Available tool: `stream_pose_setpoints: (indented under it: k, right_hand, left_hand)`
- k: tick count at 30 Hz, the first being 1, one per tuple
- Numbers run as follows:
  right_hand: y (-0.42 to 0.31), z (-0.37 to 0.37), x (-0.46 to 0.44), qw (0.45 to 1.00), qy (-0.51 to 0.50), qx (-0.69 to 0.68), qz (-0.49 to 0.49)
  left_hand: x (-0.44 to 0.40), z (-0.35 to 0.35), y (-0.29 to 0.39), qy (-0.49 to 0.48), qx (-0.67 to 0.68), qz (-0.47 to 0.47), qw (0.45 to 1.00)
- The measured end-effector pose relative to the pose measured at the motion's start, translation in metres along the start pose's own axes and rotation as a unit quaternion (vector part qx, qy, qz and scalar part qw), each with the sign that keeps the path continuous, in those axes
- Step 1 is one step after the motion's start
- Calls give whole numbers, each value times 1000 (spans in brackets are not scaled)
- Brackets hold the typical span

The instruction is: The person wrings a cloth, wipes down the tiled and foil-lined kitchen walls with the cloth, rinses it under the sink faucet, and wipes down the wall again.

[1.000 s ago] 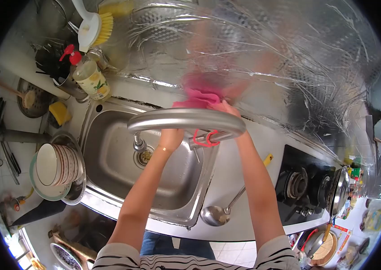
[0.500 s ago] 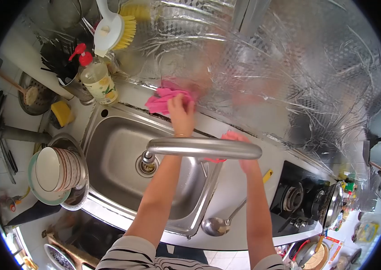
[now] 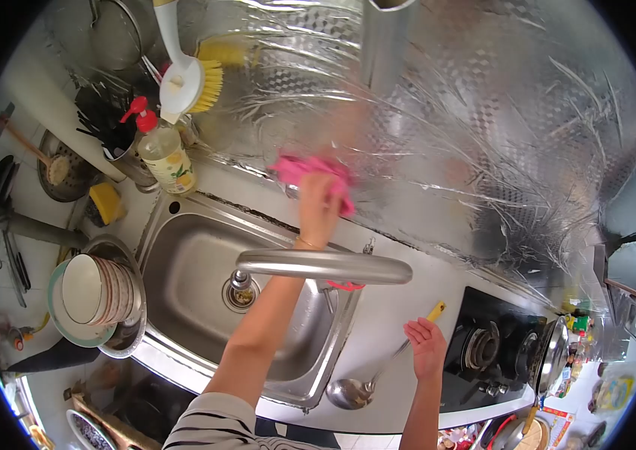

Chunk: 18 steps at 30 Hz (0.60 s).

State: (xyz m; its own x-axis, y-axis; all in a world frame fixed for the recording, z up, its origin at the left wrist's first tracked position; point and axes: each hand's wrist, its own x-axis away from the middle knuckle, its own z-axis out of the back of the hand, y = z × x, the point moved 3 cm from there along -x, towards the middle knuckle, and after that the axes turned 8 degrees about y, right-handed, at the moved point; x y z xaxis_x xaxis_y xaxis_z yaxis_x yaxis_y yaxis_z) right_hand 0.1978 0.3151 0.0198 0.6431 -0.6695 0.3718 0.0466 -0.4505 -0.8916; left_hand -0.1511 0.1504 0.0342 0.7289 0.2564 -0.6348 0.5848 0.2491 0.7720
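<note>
A crumpled pink cloth (image 3: pixel 304 166) is in my left hand (image 3: pixel 319 210), pressed against the foil-covered wall behind the sink, slightly blurred by motion. My right hand (image 3: pixel 427 349) is held over the counter near the stove, palm partly showing, fingers lightly bent and nothing in them. Beneath it lies a ladle (image 3: pixel 349 393) with a yellow-tipped handle, partly hidden by the hand. The steel faucet (image 3: pixel 325 266) passes over my left forearm. Below my arm is the steel sink (image 3: pixel 190 262), with a strainer in its drain.
A dish soap bottle (image 3: pixel 167 159) with a red pump stands at the sink's back left corner, near a yellow sponge (image 3: pixel 107 202). Stacked bowls (image 3: pixel 84 289) sit in a metal basin (image 3: pixel 138 326) on the left. The gas stove (image 3: pixel 475 382) is on the right. A white brush (image 3: pixel 181 86) hangs above.
My left hand has moved the pink cloth a little to the right along the wall. My right hand has drawn back from near the faucet toward me, over the ladle handle.
</note>
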Motion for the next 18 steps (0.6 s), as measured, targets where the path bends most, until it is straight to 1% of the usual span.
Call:
stream_pose_setpoints:
  k: [2,3,4,5,6,7,9,10,11,12,13,14,15,16,17,18]
  right_hand:
    - [4,-8,-1,1000,5,-13,-2]
    - [3,-15,-4,1000,7,-14,6]
    - [0,-21,-7,1000,9,-15,16]
    - [-3,-26,-7,1000,9,-11,20]
    - [-8,-30,-5,1000,0,-13,16]
    - [-11,-32,-3,1000,-9,-15,10]
    - [-10,-20,0,1000,-3,-6,-4]
    - [-5,-13,3,1000,10,-4,-20]
    - [-1,-5,7,1000,8,-4,-20]
    - [4,2,8,998,29,-38,-30]
    - [9,5,9,995,52,-72,-42]
    - [13,2,9,995,51,-72,-45]
    - [16,-3,10,996,45,-63,-46]
    - [17,-7,12,997,40,-52,-46]
    - [16,-10,13,997,40,-47,-46]
    - [15,-17,11,996,41,-58,-51]
  left_hand:
    - [1,-2,7,-123,71,-82,987]
    - [2,-4,-5,-121,69,-81,987]
    - [1,-7,-37,9,124,84,989]
    - [2,-11,-63,138,176,247,943]
    - [-7,-14,-75,139,181,250,941]
    - [-15,-7,-90,228,151,322,906]
    - [-18,-3,-98,323,120,383,857]
    - [-18,-4,-83,295,46,320,899]
    - [-13,-6,-67,262,-29,255,930]
    - [-8,-6,-45,206,62,277,936]
    - [10,-9,-31,122,78,227,963]
    - [21,-12,-24,35,93,176,979]
    - [18,-8,-24,36,89,179,979]
    - [13,-10,-15,-54,91,45,993]
    - [11,-14,-6,-141,92,-89,982]
    - [0,-11,-16,-42,80,-58,994]
